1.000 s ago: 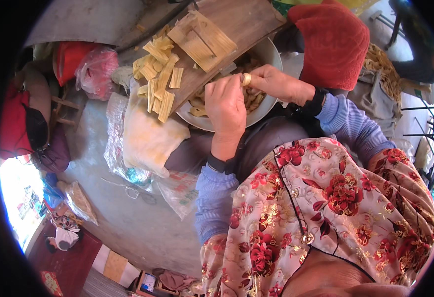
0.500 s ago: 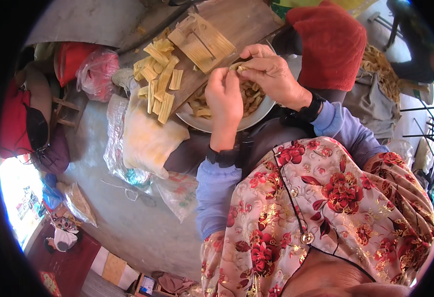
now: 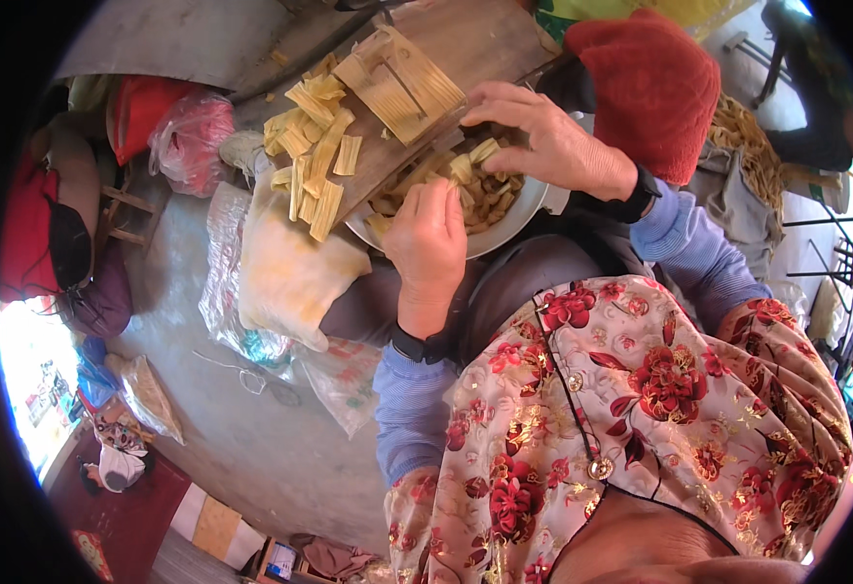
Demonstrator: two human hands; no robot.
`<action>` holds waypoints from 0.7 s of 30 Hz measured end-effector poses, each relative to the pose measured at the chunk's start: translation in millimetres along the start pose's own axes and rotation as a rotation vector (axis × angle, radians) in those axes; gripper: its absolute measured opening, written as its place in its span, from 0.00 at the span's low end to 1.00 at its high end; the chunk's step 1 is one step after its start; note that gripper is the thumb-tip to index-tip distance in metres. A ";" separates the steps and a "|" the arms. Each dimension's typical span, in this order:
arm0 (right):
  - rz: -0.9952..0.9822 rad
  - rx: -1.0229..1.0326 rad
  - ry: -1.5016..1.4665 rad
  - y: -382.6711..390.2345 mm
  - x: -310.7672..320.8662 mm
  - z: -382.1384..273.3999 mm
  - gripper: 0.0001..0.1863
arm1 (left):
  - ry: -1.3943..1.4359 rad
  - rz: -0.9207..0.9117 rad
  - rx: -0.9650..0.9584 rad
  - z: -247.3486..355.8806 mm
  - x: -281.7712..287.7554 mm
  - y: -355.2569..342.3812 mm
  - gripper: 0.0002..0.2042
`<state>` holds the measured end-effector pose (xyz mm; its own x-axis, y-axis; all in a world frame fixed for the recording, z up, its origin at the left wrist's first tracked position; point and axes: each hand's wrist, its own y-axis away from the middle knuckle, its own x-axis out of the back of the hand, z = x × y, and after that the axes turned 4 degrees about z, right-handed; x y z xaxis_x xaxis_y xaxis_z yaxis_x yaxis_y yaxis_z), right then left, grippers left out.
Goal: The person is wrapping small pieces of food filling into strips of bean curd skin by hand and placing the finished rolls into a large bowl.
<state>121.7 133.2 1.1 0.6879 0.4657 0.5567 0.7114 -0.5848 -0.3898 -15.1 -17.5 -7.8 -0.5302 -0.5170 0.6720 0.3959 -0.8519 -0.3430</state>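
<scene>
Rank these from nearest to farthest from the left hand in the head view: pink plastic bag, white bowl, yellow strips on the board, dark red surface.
From the left hand:
1. White bowl: right beside and beyond it.
2. Yellow strips: to its left, on the board.
3. Pink plastic bag: farther left.
4. Dark red surface: lower left.
</scene>
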 end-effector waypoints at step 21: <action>-0.638 0.186 -0.087 -33.0 26.9 -13.4 0.13 | 0.280 -0.198 0.016 10.2 17.7 -26.3 0.09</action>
<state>114.7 156.2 38.7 0.1281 0.7384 0.6620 0.9901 -0.0570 -0.1280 -27.3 -3.3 19.7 -0.7821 -0.3466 0.5179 0.2751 -0.9377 -0.2120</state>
